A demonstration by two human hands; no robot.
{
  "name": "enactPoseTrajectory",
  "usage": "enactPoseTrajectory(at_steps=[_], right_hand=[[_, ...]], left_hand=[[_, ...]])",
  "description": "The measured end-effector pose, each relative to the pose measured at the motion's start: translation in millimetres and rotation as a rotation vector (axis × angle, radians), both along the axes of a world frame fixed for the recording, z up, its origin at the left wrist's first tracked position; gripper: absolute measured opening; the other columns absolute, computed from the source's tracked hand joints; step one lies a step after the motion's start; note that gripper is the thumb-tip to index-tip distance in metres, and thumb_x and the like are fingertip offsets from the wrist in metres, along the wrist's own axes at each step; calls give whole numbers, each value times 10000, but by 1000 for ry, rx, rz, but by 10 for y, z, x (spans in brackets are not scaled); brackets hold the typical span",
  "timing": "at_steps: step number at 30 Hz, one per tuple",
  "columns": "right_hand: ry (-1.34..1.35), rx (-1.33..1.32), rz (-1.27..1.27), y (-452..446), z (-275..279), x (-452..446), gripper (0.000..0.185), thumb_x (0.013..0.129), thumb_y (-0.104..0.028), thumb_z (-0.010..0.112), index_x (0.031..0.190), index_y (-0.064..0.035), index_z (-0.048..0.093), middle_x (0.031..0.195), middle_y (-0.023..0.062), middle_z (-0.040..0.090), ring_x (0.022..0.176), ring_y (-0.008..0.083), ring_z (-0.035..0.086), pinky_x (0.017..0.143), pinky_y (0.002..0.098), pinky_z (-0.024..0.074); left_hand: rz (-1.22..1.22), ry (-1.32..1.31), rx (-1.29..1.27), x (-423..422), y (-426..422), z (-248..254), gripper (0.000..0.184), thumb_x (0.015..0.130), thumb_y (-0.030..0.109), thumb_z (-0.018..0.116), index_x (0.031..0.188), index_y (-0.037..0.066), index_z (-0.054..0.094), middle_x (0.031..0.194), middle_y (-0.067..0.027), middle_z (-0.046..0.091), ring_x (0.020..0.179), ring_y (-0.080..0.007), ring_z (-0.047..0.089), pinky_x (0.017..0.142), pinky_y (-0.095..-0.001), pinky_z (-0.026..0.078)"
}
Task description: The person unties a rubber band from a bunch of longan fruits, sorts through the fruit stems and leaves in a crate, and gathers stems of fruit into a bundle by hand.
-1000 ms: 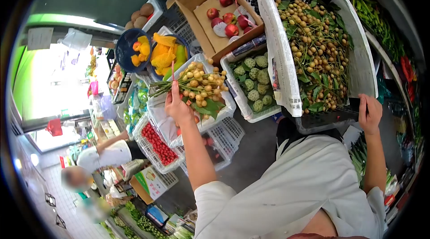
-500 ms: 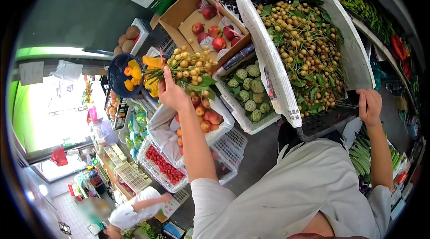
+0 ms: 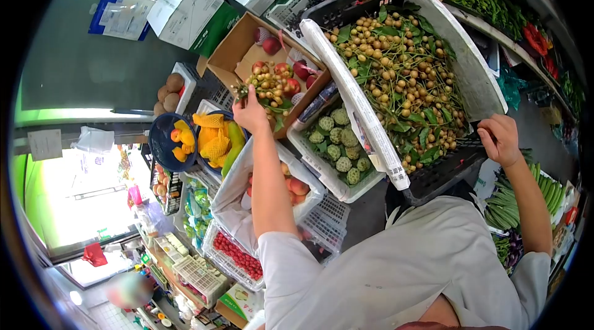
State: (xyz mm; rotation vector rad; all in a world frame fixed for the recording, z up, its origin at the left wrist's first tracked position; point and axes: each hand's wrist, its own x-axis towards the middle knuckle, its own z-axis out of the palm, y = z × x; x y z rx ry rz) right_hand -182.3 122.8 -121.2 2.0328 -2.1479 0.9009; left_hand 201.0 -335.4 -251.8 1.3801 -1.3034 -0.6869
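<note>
My left hand (image 3: 250, 113) is closed around the stems of a small bunch of longans (image 3: 269, 85), held over the cardboard box of apples (image 3: 219, 58). Leaves hang below the bunch. On the right, my right hand (image 3: 500, 139) has its fingers curled at the near corner of a black plastic crate (image 3: 445, 172). Paper and foam sheets line the crate. Inside it lies a large heap of longans (image 3: 402, 76) with stems and green leaves.
Sugar apples (image 3: 339, 138) fill a white crate between the box and the longans. Peaches (image 3: 299, 189), a basket of red berries (image 3: 238, 257) and blue bowls of yellow fruit (image 3: 179, 144) stand at left. Green beans (image 3: 504, 203) lie at right, peppers (image 3: 476, 2) at upper right.
My left hand has carried the longan bunch up and right, from above the peaches to over the apple box. My right hand stays at the crate corner. The view has shifted slightly.
</note>
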Motion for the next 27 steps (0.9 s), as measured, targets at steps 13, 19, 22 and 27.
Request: enactPoseTrajectory(at_steps=[13, 19, 22, 27], right_hand=[[-43, 40, 3, -11, -21, -37, 150, 811, -164, 752, 770, -52, 660, 628, 80, 503, 529, 268, 496, 509, 381, 378], [-65, 24, 20, -17, 3, -30, 153, 817, -152, 753, 773, -45, 654, 621, 80, 495, 522, 274, 487, 504, 380, 371], [-67, 23, 13, -2, 19, -11, 164, 829, -151, 760, 777, -43, 649, 623, 82, 497, 523, 272, 502, 503, 382, 378], [-111, 95, -2, -5, 40, -23, 176, 862, -195, 776, 790, -62, 687, 663, 90, 578, 560, 264, 591, 513, 380, 434]], left_hand=[[-137, -448, 213, 368, -19, -804, 408, 785, 349, 847, 992, 8, 763, 900, -156, 760, 840, -317, 720, 797, -409, 530], [-232, -548, 336, 420, 68, -526, 434, 816, 313, 820, 1102, -3, 738, 1012, -176, 760, 949, -308, 723, 874, -378, 534], [-225, -563, 296, 454, 172, -466, 473, 828, 322, 813, 1147, -16, 724, 1097, -191, 749, 1036, -313, 712, 932, -371, 526], [-196, -199, 33, 22, 1031, 247, 326, 966, 218, 725, 1150, -49, 692, 1049, -147, 740, 961, -207, 698, 888, -330, 543]])
